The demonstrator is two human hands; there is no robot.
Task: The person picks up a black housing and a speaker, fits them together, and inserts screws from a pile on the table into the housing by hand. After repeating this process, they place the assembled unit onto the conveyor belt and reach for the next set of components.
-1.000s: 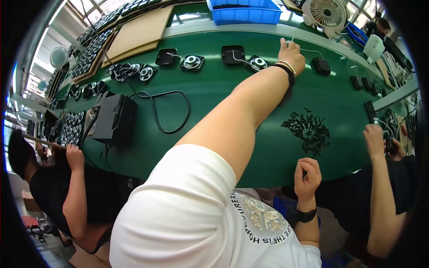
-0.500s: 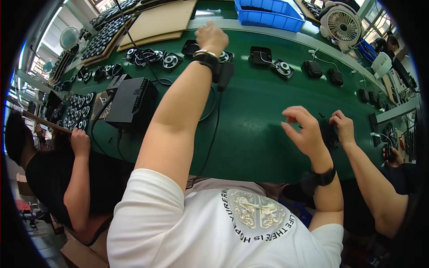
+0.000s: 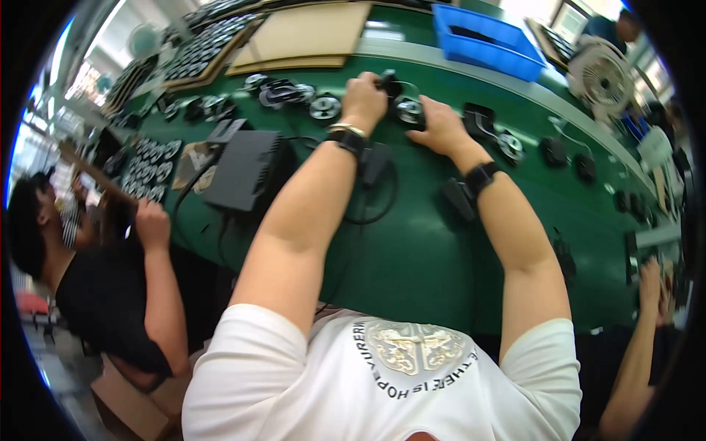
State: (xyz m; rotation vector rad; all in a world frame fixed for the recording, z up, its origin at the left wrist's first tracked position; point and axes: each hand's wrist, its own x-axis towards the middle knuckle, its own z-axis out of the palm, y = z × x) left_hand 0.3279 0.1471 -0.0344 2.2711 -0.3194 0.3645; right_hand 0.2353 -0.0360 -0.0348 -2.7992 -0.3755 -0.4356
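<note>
Both my arms reach toward the far side of the green workbench (image 3: 412,242). My left hand (image 3: 364,99) is closed on a black plastic housing (image 3: 388,78), its edge raised beside the fingertips. Just to the right, my right hand (image 3: 444,126) grips a round speaker driver (image 3: 409,111) with a silvery back, thumb at the near side and fingers at the far side. A thin wire arcs between the housing and the driver. Another speaker driver (image 3: 324,107) lies left of my left hand. To the right rest an open black housing (image 3: 479,117) and its driver (image 3: 509,146).
A dark box-shaped device (image 3: 248,170) with cables stands at left. Farther back are beige boards (image 3: 298,37) and a blue bin (image 3: 485,44). A fan (image 3: 601,77) stands at back right. Co-workers sit on both sides; one hand (image 3: 153,224) is at left.
My right hand has moved from the near right of the bench up to the driver beside my left hand. My left hand has lifted the housing's edge. The view has shifted.
</note>
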